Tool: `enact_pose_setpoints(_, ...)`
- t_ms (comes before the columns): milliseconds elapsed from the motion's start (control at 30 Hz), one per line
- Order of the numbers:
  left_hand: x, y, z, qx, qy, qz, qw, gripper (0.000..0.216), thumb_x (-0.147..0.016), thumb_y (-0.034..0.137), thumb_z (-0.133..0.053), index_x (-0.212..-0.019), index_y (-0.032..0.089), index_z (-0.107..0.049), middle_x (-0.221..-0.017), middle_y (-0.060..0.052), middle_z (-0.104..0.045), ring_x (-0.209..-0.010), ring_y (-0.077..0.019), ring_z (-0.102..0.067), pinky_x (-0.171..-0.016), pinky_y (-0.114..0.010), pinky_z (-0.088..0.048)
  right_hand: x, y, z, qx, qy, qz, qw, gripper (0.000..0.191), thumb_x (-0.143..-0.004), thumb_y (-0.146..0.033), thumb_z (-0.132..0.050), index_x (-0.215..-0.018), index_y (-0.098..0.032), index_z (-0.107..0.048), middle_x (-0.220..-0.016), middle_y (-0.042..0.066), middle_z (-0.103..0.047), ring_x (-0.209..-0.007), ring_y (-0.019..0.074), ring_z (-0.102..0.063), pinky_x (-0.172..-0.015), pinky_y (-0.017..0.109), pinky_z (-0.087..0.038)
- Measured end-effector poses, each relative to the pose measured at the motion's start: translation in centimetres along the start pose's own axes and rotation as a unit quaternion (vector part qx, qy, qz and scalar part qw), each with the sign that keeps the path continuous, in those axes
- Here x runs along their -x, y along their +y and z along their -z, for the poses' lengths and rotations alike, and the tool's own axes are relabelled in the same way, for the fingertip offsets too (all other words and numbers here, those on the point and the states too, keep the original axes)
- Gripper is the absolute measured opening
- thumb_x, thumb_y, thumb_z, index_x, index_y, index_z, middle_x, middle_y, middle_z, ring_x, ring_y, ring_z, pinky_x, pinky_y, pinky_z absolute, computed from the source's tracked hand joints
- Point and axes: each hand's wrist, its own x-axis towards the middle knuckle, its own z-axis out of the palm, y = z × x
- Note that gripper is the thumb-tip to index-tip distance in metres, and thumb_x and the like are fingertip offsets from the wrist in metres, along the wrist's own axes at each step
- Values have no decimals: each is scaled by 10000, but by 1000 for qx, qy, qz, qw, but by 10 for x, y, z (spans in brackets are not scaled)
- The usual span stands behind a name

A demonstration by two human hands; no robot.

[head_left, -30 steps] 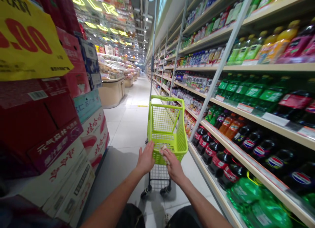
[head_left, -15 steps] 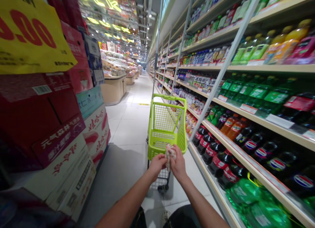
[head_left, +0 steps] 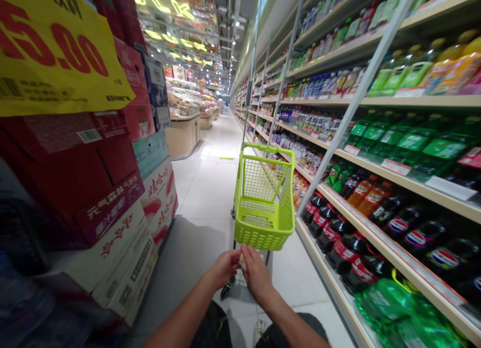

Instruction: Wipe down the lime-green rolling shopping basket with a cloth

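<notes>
Both of my hands meet low in the middle of the head view, just below the near edge of a lime-green shopping cart basket (head_left: 265, 233). My left hand (head_left: 224, 269) pinches a small, crumpled, whitish cloth-like piece (head_left: 242, 262). Closed over its other side is my right hand (head_left: 256, 274), its fingers hiding most of the piece. Neither hand appears to grip the cart. Nothing shows inside the basket; a wheel and thin legs of the cart appear beneath it.
Shelves of drink bottles (head_left: 417, 137) line the right side. Stacked cartons (head_left: 116, 238) under a yellow price sign (head_left: 60, 57) crowd the left. A pale tiled aisle (head_left: 199, 188) runs ahead, past display counters (head_left: 184, 135) on its left.
My hands have lowered and drawn back from the basket, coming closer around the crumpled piece, which is now mostly covered. The whole scene has shifted slightly right in view.
</notes>
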Motion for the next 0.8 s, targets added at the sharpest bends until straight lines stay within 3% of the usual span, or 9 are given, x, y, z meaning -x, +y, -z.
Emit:
enact_pose_setpoints(167,-3,13,10,-88,50,-34,994,281,-682,365,-467,-885,204,-574,-882,-18,-637,-806,-157,-578,-677,-301,-412,-33,11,7,1,52,60,997,485,-802,-48,-379,-1272,-164,-417,-1263,115,-491,-1252,201,-338,-957,403,-401)
enact_pose_setpoints(300,-16,38,22,-206,148,-104,962,413,-728,251,-419,-1131,189,-483,-1173,-75,-552,-1037,-169,-522,-809,-301,-409,-72,27,11,55,60,114,990,390,-840,-85,-403,-1211,-176,-482,-1289,99,-468,-1295,221,-245,-1000,487,-319)
enact_pose_setpoints(367,-21,46,27,-274,184,-133,934,420,-724,185,-416,-1136,133,-481,-1205,-111,-531,-1082,-174,-496,-876,-289,-385,-66,34,1,69,20,165,984,343,-834,-92,-431,-1154,-167,-528,-1264,97,-495,-1269,227,-304,-986,480,-343)
enact_pose_setpoints(467,-22,45,28,-368,205,-158,893,413,-700,118,-424,-1104,113,-508,-1164,-120,-562,-1053,-181,-522,-904,-298,-384,-30,40,-17,77,-26,196,977,257,-827,-102,-456,-1034,-159,-597,-1133,99,-597,-1173,214,-444,-917,433,-427)
enact_pose_setpoints(600,-16,36,17,-452,211,-211,841,490,-669,54,-414,-1146,136,-488,-1242,-102,-508,-1173,-190,-428,-998,-344,-308,-5,45,-7,56,9,154,986,292,-846,-106,-426,-1085,-192,-571,-1147,88,-591,-1194,187,-423,-918,418,-427)
enact_pose_setpoints(667,-15,34,7,-521,212,-252,788,540,-676,48,-399,-1206,142,-441,-1337,-100,-409,-1254,-192,-322,-1045,-374,-232,-14,49,10,48,54,121,990,343,-848,-106,-423,-1162,-201,-522,-1238,90,-521,-1256,194,-333,-966,451,-373)
enact_pose_setpoints(733,-17,34,-4,-625,190,-286,701,575,-695,58,-375,-1262,158,-385,-1406,-87,-306,-1303,-196,-230,-1064,-418,-177,-24,57,21,55,85,91,991,380,-845,-85,-408,-1195,-204,-495,-1271,91,-489,-1282,197,-280,-993,486,-326)
enact_pose_setpoints(800,-21,34,-13,-714,149,-293,618,611,-705,67,-351,-1308,164,-325,-1436,-76,-238,-1327,-198,-162,-1067,-461,-132,-24,67,22,67,73,94,991,386,-842,-65,-394,-1186,-201,-504,-1252,90,-508,-1275,195,-296,-994,495,-322)
